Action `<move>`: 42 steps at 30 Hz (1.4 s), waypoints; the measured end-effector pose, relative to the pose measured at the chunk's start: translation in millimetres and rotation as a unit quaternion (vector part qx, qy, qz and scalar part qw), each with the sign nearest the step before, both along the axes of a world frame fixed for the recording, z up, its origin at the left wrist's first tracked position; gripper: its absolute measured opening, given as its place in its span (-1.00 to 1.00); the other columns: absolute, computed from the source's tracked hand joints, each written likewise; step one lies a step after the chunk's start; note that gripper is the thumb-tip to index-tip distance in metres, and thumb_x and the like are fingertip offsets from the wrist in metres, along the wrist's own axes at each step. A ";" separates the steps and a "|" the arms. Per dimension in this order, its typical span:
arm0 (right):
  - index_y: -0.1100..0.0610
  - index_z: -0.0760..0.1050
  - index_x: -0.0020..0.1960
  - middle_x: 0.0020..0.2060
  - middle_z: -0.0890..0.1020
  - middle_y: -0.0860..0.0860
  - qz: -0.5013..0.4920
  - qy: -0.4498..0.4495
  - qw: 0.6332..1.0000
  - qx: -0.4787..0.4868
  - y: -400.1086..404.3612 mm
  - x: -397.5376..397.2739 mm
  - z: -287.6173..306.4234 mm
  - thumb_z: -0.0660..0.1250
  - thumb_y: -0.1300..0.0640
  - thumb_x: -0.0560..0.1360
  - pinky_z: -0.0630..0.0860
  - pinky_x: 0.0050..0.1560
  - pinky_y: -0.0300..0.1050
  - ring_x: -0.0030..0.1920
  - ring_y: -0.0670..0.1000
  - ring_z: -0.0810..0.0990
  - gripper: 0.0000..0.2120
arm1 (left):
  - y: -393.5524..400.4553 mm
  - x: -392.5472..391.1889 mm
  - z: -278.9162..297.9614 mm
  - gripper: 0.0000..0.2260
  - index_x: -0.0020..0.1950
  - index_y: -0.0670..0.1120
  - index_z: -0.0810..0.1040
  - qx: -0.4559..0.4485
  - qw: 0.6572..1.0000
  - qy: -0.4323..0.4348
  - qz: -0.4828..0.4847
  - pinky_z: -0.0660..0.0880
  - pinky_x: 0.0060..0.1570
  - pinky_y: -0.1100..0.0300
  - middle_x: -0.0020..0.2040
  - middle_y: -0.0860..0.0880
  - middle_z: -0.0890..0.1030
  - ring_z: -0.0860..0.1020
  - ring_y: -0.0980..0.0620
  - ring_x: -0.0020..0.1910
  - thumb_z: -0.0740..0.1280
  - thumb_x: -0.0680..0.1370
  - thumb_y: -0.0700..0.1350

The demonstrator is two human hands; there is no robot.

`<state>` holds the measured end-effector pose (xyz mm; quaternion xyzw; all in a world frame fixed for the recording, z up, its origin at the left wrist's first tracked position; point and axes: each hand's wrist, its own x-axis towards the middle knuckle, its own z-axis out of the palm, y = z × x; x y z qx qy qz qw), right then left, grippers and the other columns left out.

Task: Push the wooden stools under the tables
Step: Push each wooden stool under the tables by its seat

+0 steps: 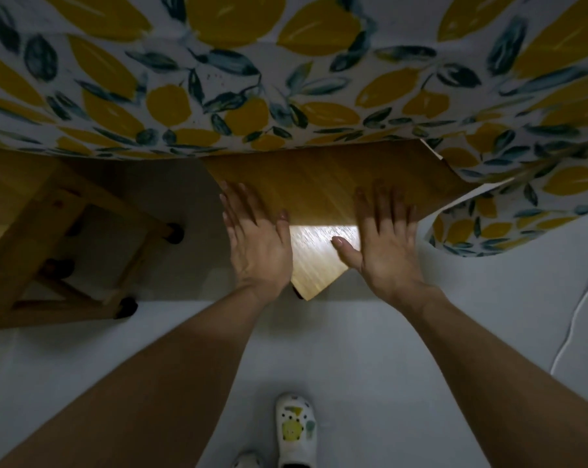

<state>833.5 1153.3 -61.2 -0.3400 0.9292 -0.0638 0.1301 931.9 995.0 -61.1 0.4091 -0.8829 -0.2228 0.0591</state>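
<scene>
Hands (257, 241) flat on stool (323, 194).

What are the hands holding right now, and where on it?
Nothing is gripped. The left hand and right hand lie flat and open on the stool seat's near corner.

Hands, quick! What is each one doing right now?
Left hand: open, palm flat on the wooden stool seat, holding nothing.
Right hand: open, flat on the same seat.
</scene>
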 end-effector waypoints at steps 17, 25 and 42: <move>0.05 -0.33 0.55 0.56 -0.26 0.13 -0.032 -0.013 0.993 0.112 -15.3 14.4 26.9 -0.31 -0.32 0.49 -0.35 0.46 0.17 0.54 0.17 -0.30 -0.25 | -63.6 63.1 13.3 -0.40 0.55 -0.13 -0.17 0.024 0.960 -0.059 -0.274 -0.16 0.51 -0.07 0.57 -0.14 -0.19 -0.26 -0.05 0.53 -0.10 0.62 0.14; 0.17 0.02 0.56 0.57 -0.03 0.17 -0.066 0.002 0.994 -0.083 -152.9 185.6 26.0 -0.08 -0.23 0.56 -0.20 0.54 0.10 0.57 0.14 -0.14 -0.30 | -188.5 218.6 22.3 -0.43 0.55 -0.13 -0.10 -0.031 0.966 -0.087 -0.242 -0.07 0.51 0.05 0.57 -0.07 -0.12 -0.17 0.01 0.54 -0.14 0.62 0.12; 0.24 -0.11 0.56 0.55 -0.04 0.27 0.128 0.023 0.991 -0.011 -507.6 417.3 -0.7 0.36 -0.27 0.35 -0.10 0.50 0.30 0.54 0.29 -0.16 0.07 | -521.1 396.7 5.7 -0.44 0.55 0.05 -0.15 -0.098 0.956 -0.162 -0.225 -0.18 0.47 -0.19 0.58 -0.06 -0.14 -0.19 -0.13 0.54 -0.16 0.59 0.22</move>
